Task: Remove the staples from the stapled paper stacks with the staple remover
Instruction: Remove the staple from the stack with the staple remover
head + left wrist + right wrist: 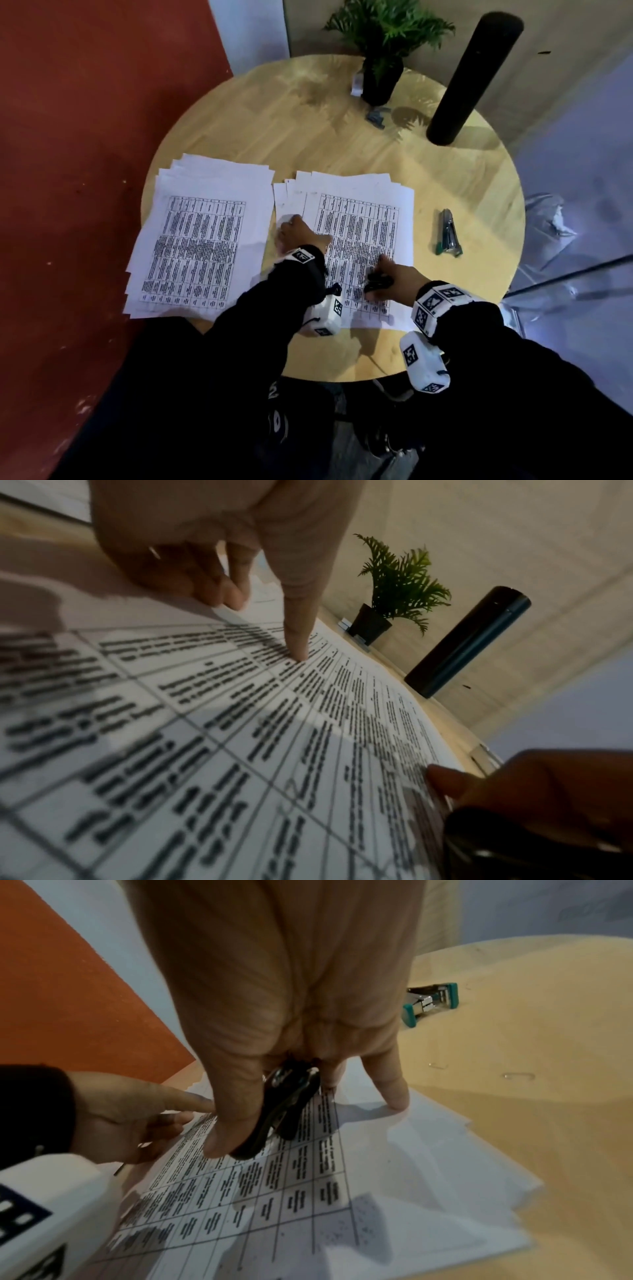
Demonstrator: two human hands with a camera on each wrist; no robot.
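Head view: round wooden table (342, 137) carrying two fanned paper stacks, left stack (202, 236) and right stack (359, 222), well apart from a potted plant (383, 51) and a black cylinder (474, 78) at the far side; green-ended stapler (448, 233) lying just right of the right stack. Left hand (298, 233) pressing on the right stack's left edge, fingers extended. Right hand (394, 274) resting on the same stack nearer the front, gripping the black staple remover (378, 282). Left wrist view: index fingertip (298, 650) planted on the printed table, other fingers (219, 593) touching the sheet's far edge, nothing held; right hand (548, 791) entering at lower right. Right wrist view: staple remover (284, 1112) held between thumb and palm, its tip down on the page; two fingers (390, 1085) stretched out, tips pressing the paper. Loose staples (517, 1075) lying on bare table beyond the stack, near the stapler (431, 1001).
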